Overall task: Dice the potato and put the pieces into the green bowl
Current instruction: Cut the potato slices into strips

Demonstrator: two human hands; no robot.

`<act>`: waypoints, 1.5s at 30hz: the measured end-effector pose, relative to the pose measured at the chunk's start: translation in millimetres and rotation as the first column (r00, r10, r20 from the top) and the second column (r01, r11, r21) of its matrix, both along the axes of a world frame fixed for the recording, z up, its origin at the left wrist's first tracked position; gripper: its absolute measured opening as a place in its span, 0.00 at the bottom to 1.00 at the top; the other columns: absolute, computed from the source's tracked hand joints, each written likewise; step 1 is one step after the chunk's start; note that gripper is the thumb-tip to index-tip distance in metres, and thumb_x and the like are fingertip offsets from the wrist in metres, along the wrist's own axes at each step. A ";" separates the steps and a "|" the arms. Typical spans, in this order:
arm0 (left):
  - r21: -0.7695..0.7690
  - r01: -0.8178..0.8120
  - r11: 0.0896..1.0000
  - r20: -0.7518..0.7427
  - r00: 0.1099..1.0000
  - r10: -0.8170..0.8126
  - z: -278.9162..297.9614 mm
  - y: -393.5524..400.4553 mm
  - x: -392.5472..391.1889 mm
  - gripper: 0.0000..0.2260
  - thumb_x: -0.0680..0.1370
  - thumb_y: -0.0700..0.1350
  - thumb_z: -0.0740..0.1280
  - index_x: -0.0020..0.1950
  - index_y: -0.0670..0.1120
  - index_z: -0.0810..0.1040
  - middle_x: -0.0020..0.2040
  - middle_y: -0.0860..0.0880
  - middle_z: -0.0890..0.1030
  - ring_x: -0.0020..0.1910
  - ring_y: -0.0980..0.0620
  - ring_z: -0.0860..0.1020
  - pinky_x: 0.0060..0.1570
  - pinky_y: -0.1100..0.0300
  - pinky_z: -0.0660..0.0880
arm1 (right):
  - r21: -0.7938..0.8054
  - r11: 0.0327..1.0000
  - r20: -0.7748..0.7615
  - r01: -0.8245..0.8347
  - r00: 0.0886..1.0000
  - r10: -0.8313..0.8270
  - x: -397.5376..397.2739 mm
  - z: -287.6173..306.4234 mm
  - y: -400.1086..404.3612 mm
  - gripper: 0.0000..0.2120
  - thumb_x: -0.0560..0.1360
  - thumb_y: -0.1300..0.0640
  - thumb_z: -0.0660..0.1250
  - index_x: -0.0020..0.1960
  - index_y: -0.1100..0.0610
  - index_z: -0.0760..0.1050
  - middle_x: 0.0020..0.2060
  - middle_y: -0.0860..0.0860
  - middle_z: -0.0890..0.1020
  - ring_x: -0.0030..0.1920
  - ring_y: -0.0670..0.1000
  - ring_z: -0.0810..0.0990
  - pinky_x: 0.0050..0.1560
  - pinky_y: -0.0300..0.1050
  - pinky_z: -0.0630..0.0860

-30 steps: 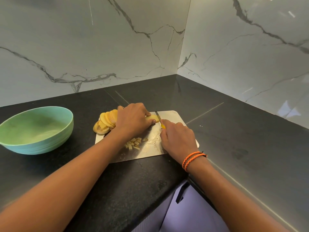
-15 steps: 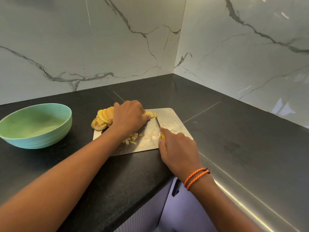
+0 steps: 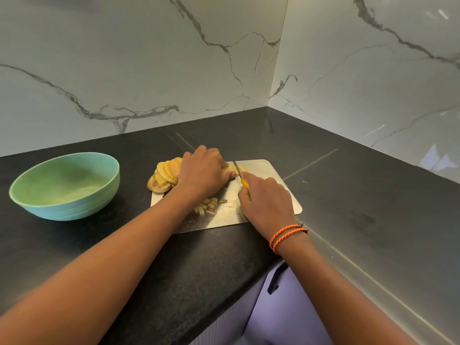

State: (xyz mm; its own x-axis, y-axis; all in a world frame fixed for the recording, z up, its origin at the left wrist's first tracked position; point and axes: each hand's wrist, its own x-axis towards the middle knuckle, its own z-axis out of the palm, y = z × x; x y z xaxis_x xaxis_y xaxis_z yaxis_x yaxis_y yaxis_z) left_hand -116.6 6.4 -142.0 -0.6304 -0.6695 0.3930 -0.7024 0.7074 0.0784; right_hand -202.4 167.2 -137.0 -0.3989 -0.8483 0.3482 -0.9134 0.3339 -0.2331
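Note:
A steel cutting board (image 3: 278, 188) lies on the black counter. A fan of round potato slices (image 3: 164, 176) sits at its far left corner. My left hand (image 3: 202, 173) holds a few stacked slices down on the board, fingers curled over them. My right hand (image 3: 267, 201) grips a yellow-handled knife (image 3: 240, 174), whose blade rests on the slices right beside my left fingertips. Several small potato dice (image 3: 209, 206) lie on the board below my left wrist. The green bowl (image 3: 66, 186) stands to the left, with no pieces visible inside.
Marble walls meet in a corner behind the board. The counter's front edge runs diagonally below my arms, with a lilac cabinet front (image 3: 273, 317) and a dark handle (image 3: 275, 278) beneath it.
The knife had been drawn back toward me half a second ago; now its blade is forward on the slices again beside my left fingertips. My left hand stays on the stack.

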 end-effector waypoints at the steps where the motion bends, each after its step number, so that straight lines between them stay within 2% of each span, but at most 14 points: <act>1: 0.005 0.002 1.000 -0.006 1.000 -0.002 -0.1 -0.5 0.0 0.24 0.80 0.68 0.65 0.62 0.52 0.85 0.55 0.54 0.81 0.56 0.50 0.75 0.52 0.50 0.71 | 0.001 1.000 -0.003 0.000 1.000 0.000 0.1 0.0 0.2 0.20 0.83 0.51 0.55 0.73 0.49 0.71 0.49 0.57 0.81 0.49 0.60 0.79 0.42 0.50 0.66; 7: 0.020 0.007 1.000 -0.019 1.000 -0.006 1.3 1.0 0.6 0.23 0.80 0.67 0.66 0.62 0.51 0.85 0.56 0.53 0.81 0.57 0.49 0.75 0.51 0.50 0.69 | 0.057 0.998 0.006 0.000 1.000 0.000 2.1 3.3 -4.4 0.18 0.83 0.52 0.57 0.70 0.51 0.73 0.52 0.58 0.81 0.51 0.60 0.80 0.49 0.54 0.76; 11: 0.036 -0.003 0.999 -0.017 1.000 0.004 3.6 4.3 0.7 0.23 0.80 0.67 0.67 0.64 0.52 0.85 0.56 0.53 0.81 0.57 0.49 0.76 0.53 0.49 0.70 | 0.039 0.999 0.047 0.005 0.999 -0.006 2.4 1.8 3.0 0.18 0.83 0.51 0.56 0.72 0.50 0.72 0.53 0.56 0.81 0.51 0.59 0.80 0.48 0.52 0.75; 15: 0.001 -0.025 1.000 -0.033 0.999 0.025 1.3 6.3 0.8 0.22 0.81 0.65 0.66 0.64 0.51 0.85 0.55 0.51 0.81 0.54 0.48 0.77 0.52 0.50 0.70 | 0.029 1.000 0.032 0.006 0.999 -0.007 8.1 -2.9 26.4 0.21 0.84 0.48 0.55 0.76 0.46 0.67 0.54 0.55 0.81 0.53 0.57 0.80 0.45 0.50 0.70; 19: -0.021 -0.038 0.999 -0.045 0.998 0.037 -0.7 6.2 1.1 0.21 0.82 0.63 0.66 0.63 0.49 0.85 0.55 0.50 0.80 0.53 0.49 0.77 0.52 0.50 0.70 | 0.036 0.999 0.013 -0.007 1.000 0.006 9.9 -5.0 44.5 0.22 0.84 0.47 0.53 0.78 0.45 0.65 0.54 0.54 0.82 0.51 0.55 0.79 0.45 0.49 0.72; 23: 0.005 -0.003 1.000 -0.043 0.999 0.003 0.6 7.0 2.3 0.21 0.82 0.64 0.66 0.64 0.50 0.85 0.54 0.52 0.80 0.49 0.52 0.72 0.52 0.51 0.70 | -0.101 0.995 0.046 -0.002 0.999 0.007 12.6 -0.6 37.5 0.22 0.84 0.49 0.56 0.77 0.46 0.67 0.48 0.52 0.83 0.42 0.51 0.73 0.41 0.46 0.68; 26: 0.013 0.008 1.000 -0.036 0.999 -0.007 0.8 7.2 3.5 0.19 0.82 0.63 0.67 0.60 0.50 0.86 0.53 0.51 0.80 0.51 0.50 0.76 0.51 0.51 0.73 | -0.154 0.988 0.062 0.015 0.998 -0.005 10.5 0.5 16.5 0.22 0.82 0.51 0.58 0.75 0.46 0.70 0.46 0.55 0.83 0.45 0.58 0.79 0.42 0.50 0.72; 28: 0.020 0.010 1.000 -0.027 1.000 -0.009 0.7 4.4 5.5 0.17 0.82 0.62 0.67 0.51 0.50 0.85 0.52 0.49 0.81 0.50 0.48 0.77 0.50 0.50 0.75 | -0.102 0.995 0.064 0.019 0.998 -0.013 9.0 0.2 1.6 0.21 0.82 0.52 0.57 0.74 0.47 0.71 0.47 0.57 0.82 0.48 0.61 0.79 0.42 0.51 0.69; 30: 0.012 0.017 1.000 -0.015 1.000 -0.016 -0.3 1.9 6.4 0.17 0.82 0.62 0.67 0.46 0.50 0.83 0.52 0.50 0.81 0.50 0.47 0.78 0.49 0.49 0.75 | -0.044 0.999 0.055 0.018 0.998 -0.016 7.9 -0.7 -6.1 0.20 0.82 0.51 0.56 0.73 0.48 0.72 0.49 0.58 0.81 0.49 0.61 0.79 0.43 0.51 0.69; 35: 0.001 0.040 0.999 -0.027 0.999 -0.040 -2.5 -0.6 5.1 0.17 0.82 0.63 0.66 0.53 0.51 0.86 0.52 0.51 0.80 0.50 0.49 0.77 0.48 0.50 0.74 | -0.035 0.999 0.025 0.009 1.000 -0.008 6.8 -2.2 -7.9 0.20 0.83 0.50 0.56 0.73 0.48 0.71 0.49 0.57 0.81 0.49 0.60 0.79 0.42 0.50 0.68; 41: 0.000 0.041 0.999 -0.024 0.999 -0.041 -3.6 -2.1 4.1 0.16 0.82 0.62 0.67 0.51 0.51 0.86 0.53 0.51 0.80 0.50 0.50 0.76 0.46 0.51 0.70 | 0.047 0.999 0.001 0.006 1.000 -0.006 9.3 2.4 -7.8 0.18 0.84 0.51 0.55 0.72 0.50 0.71 0.54 0.57 0.81 0.53 0.60 0.79 0.43 0.50 0.66; 45: 0.014 0.025 1.000 -0.030 0.999 -0.024 -3.2 -0.3 1.7 0.16 0.81 0.61 0.68 0.48 0.50 0.85 0.51 0.51 0.79 0.49 0.50 0.75 0.47 0.50 0.71 | 0.056 0.998 0.011 0.006 1.000 -0.007 13.1 6.2 -3.2 0.17 0.84 0.52 0.56 0.71 0.51 0.72 0.55 0.57 0.80 0.53 0.60 0.79 0.44 0.49 0.66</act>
